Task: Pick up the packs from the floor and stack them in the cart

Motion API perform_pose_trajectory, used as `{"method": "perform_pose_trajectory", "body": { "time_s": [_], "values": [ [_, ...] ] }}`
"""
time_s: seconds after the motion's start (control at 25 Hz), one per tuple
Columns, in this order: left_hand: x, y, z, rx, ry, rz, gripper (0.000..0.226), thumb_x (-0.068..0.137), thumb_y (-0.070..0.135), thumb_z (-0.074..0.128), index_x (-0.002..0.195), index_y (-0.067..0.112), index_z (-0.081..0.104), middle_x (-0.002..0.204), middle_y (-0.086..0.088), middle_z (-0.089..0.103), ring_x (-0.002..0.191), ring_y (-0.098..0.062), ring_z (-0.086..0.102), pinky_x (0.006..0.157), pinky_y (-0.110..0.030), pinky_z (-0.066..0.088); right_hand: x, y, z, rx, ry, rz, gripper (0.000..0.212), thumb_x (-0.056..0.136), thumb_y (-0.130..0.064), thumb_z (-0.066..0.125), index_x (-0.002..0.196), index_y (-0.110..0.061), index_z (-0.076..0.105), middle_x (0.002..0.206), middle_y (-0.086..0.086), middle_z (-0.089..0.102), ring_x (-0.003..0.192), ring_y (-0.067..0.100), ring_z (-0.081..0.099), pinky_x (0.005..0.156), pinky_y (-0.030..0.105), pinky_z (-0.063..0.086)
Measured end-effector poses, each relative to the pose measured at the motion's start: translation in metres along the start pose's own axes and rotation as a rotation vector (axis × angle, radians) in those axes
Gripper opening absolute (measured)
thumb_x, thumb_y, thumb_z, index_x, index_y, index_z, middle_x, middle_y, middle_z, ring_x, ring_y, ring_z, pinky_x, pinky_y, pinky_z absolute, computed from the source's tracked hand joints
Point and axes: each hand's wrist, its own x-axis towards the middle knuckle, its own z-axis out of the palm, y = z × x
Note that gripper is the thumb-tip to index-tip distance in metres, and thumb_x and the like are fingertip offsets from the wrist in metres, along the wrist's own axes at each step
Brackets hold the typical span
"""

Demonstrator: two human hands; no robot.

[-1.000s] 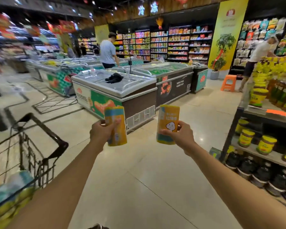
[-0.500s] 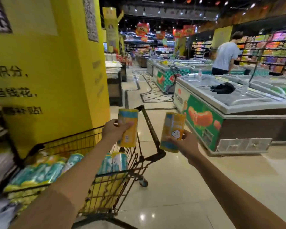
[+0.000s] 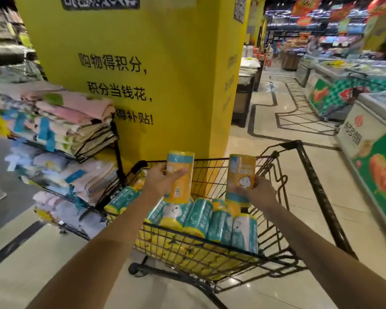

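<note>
The likeliest slip, as I judge it, is a roll-off: the teal-and-yellow cylindrical wrapped packs already in the black wire shopping cart lie on their sides in a rounded row close to the near rim, so anything set on those curved tops could slide into a gap or tip over the rim onto the glossy tiled floor. Both hands are occupied, leaving none to steady the wheeled cart, and a nudge might push it toward the yellow printed pillar just behind it. Setting either pack down upright would also invite a topple, so laying them flat, 1 at a time, looks safer. The left hand wraps its fingers round the left pack, a yellow plastic-wrapped cylinder with a teal band, held upright above the far left of the row. The right hand grips the right pack, a matching cylinder printed with a cartoon dog, from its right side; its lower end sits just above the stacked row, though I cannot tell whether it touches. The 2 packs are apart, both over the basket.
</note>
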Motion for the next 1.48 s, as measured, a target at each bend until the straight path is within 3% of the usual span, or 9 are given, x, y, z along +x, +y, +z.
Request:
{"method": "perform_pose_trajectory", "body": {
  "time_s": [0.12,0.28,0.48,0.72,0.84,1.12,1.28,1.36,1.48],
  "values": [
    [0.043,-0.022,-0.023,0.048,-0.054,-0.021,0.029,0.071,0.038,0.08,0.086,0.022,0.062,0.097,-0.002,0.071,0.087,-0.019,0.067,0.085,-0.042,0.055,0.038,0.006,0.046,-0.014,0.008,0.034,0.048,0.068,-0.03,0.084,0.108,-0.011,0.067,0.098,0.005,0.07,0.087,0.019,0.067,0.068,0.029,0.055],
    [0.113,-0.041,-0.055,0.165,-0.11,-0.026,0.061,0.056,0.062,0.077,0.095,0.016,0.066,0.094,-0.001,0.071,0.088,-0.019,0.068,0.085,-0.046,0.054,0.081,0.013,0.098,-0.021,0.054,0.119,0.046,0.065,-0.033,0.085,0.103,-0.013,0.068,0.092,0.003,0.07,0.082,0.018,0.066,0.07,0.031,0.055],
    [0.178,-0.047,-0.05,0.213,-0.181,-0.064,0.034,0.072,0.047,0.077,0.089,0.022,0.061,0.086,0.011,0.062,0.087,-0.014,0.059,0.072,-0.028,0.047,0.112,0.023,0.125,0.035,0.105,0.189,0.049,0.066,-0.031,0.085,0.107,-0.011,0.066,0.096,0.004,0.07,0.077,0.011,0.066,0.052,0.014,0.048],
    [0.25,-0.074,0.003,0.264,-0.26,-0.152,0.051,0.06,0.06,0.08,0.093,0.025,0.064,0.101,0.004,0.068,0.094,-0.019,0.063,0.087,-0.037,0.052,0.166,0.062,0.129,0.059,0.133,0.345,0.049,0.069,-0.023,0.084,0.109,-0.011,0.06,0.1,0.006,0.068,0.086,0.018,0.067,0.062,0.023,0.054],
    [0.264,-0.099,0.031,0.281,-0.264,-0.268,0.044,0.068,0.051,0.078,0.095,0.02,0.062,0.101,0.0,0.068,0.092,-0.022,0.064,0.079,-0.033,0.052,0.184,0.09,0.138,0.012,0.071,0.424,0.048,0.068,-0.023,0.084,0.107,-0.015,0.057,0.099,0.004,0.066,0.088,0.018,0.065,0.073,0.031,0.057],
    [0.263,-0.17,0.078,0.27,-0.493,-0.529,0.039,0.072,0.052,0.073,0.094,0.029,0.052,0.106,0.003,0.061,0.09,-0.017,0.058,0.086,-0.035,0.051,0.192,0.139,0.172,-0.101,-0.151,0.662,0.033,0.071,-0.026,0.081,0.097,-0.019,0.063,0.095,-0.001,0.069,0.082,0.009,0.065,0.069,0.022,0.055],
    [0.26,-0.189,0.087,0.256,-0.565,-0.695,0.076,0.068,0.06,0.068,0.128,0.015,0.052,0.126,-0.003,0.059,0.109,-0.022,0.057,0.097,-0.035,0.044,0.19,0.15,0.191,-0.146,-0.159,0.752,0.048,0.071,-0.032,0.08,0.112,-0.015,0.061,0.109,-0.001,0.067,0.098,0.016,0.064,0.087,0.03,0.053],
    [0.256,-0.196,0.089,0.266,-0.541,-0.725,0.069,0.08,0.052,0.065,0.134,0.011,0.047,0.132,-0.007,0.055,0.118,-0.025,0.053,0.092,-0.03,0.039,0.192,0.151,0.193,-0.178,-0.156,0.768,0.043,0.074,-0.03,0.078,0.11,-0.015,0.062,0.107,0.0,0.067,0.096,0.016,0.063,0.083,0.028,0.052],
    [0.255,-0.203,0.09,0.326,-0.531,-0.718,0.05,0.084,0.049,0.063,0.119,0.014,0.058,0.101,0.002,0.065,0.091,-0.015,0.059,0.078,-0.024,0.042,0.19,0.149,0.196,-0.222,-0.137,0.77,0.043,0.074,-0.032,0.078,0.111,-0.015,0.062,0.108,0.002,0.068,0.091,0.014,0.063,0.083,0.027,0.053]
  ]
}}
